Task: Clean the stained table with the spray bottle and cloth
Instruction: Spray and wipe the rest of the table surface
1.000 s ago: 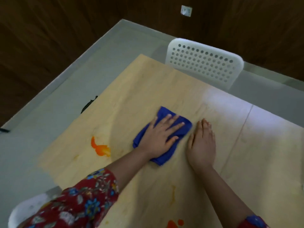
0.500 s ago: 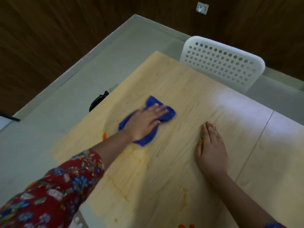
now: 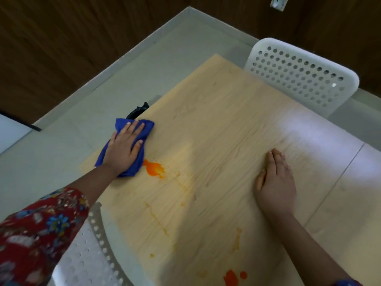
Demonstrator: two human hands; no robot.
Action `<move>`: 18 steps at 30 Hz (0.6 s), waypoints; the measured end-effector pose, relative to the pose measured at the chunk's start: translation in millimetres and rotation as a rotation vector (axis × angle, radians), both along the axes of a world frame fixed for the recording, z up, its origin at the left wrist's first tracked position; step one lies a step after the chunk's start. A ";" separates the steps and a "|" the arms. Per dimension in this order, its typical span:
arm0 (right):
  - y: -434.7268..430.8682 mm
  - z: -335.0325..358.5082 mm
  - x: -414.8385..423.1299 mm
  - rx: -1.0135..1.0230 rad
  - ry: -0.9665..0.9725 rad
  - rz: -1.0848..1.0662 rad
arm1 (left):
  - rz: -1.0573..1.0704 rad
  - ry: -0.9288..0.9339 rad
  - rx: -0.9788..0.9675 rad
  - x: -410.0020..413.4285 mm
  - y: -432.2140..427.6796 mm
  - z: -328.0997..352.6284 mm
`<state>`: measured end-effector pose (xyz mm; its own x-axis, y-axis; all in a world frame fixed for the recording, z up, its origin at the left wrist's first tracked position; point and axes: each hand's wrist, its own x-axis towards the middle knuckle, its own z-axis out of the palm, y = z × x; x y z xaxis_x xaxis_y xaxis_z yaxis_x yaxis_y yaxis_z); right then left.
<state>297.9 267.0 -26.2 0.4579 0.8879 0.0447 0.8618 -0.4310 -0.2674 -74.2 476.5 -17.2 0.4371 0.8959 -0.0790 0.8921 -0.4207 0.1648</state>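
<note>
Head view: your left hand (image 3: 122, 150) presses the cloth (image 3: 148, 126), fingers straight, stain (image 3: 155, 169) beside your thumb; right hand (image 3: 276, 182) lies flat on the table (image 3: 216, 120).

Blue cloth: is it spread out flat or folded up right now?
Folded, not spread: the blue cloth sits as a compact pad barely wider than the left hand pressing it, with doubled edges showing.

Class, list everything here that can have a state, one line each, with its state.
Cloth: crumpled, pressed on the table's left edge.
Left hand: fingers straight, pressing the cloth.
Right hand: flat on the table, holding nothing.
Table: stained orange in several spots.
Largest stain: unwiped, just beside the cloth.
Chair: standing at the table's far side.
</note>
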 end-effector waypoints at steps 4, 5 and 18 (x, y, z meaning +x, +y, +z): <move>-0.9 -0.7 1.2 0.003 -0.002 0.010 | 0.028 -0.033 0.025 77.2 -0.3 0.7; -2.2 -1.0 1.9 0.005 0.001 0.017 | -0.107 -0.054 0.028 94.8 -20.8 -1.3; -0.4 -2.7 -0.1 0.035 0.002 0.011 | 0.057 -0.054 0.023 78.5 -8.8 3.2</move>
